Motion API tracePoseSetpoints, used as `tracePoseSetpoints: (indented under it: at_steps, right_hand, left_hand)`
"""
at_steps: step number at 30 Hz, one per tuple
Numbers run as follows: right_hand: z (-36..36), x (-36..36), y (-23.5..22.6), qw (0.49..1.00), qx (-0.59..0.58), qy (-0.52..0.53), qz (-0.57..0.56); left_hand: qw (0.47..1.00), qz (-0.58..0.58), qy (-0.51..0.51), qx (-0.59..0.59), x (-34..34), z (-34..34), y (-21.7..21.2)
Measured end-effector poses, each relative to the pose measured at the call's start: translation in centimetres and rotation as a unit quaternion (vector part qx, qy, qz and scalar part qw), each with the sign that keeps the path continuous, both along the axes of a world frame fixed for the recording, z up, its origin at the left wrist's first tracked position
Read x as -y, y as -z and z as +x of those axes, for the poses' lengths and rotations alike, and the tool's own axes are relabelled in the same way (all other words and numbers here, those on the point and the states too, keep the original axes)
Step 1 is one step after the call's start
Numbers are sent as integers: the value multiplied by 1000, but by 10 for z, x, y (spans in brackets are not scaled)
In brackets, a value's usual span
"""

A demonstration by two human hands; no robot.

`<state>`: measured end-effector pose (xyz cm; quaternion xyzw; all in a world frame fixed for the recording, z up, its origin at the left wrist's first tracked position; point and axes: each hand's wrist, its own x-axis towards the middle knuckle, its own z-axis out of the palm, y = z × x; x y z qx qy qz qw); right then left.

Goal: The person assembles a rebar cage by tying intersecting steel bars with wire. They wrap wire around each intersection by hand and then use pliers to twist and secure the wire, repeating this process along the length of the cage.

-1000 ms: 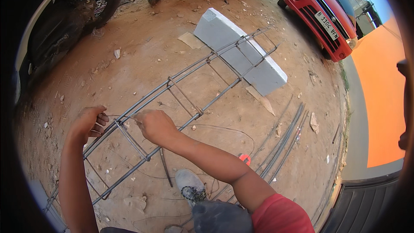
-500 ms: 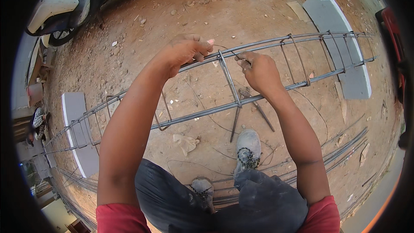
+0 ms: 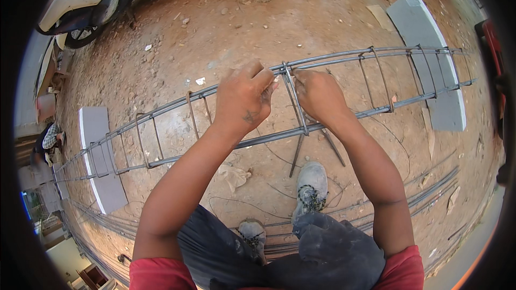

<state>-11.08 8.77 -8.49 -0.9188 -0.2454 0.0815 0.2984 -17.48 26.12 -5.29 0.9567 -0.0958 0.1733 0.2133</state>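
A long cage of steel reinforcing bars with rectangular stirrups runs across the dirt ground, propped on two grey slabs. My left hand and my right hand meet at one stirrup where it crosses the top bar. Both hands have their fingers pinched around that joint, seemingly on thin tie wire, which is too small to make out. My two shoes stand just below the cage.
One grey slab lies at the left and another at the right under the cage. Loose bars and wire lie on the ground near my feet. A scooter stands top left, a red vehicle at the right edge.
The view has swung from the cage's right part to straight down over it. Both hands have closed in together on one stirrup at the top bar.
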Motion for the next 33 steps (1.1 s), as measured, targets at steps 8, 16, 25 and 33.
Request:
tracePoseSetpoints:
  at_steps: [8,16,25,33]
  right_hand:
    - [11,-4,4,999,2,-21,-30]
    - [5,-2,4,999,-36,25,-16]
    - [3,1,4,1000,7,-5,-9]
    - [-3,0,4,1000,23,20,5]
  left_hand:
    - [968,-204,-94,-114,7,2,1]
    - [984,-164,-58,-43,4,1,12]
    - [996,71,-26,55,-3,-1,26]
    - [999,-16,-34,32,-7,-3,25]
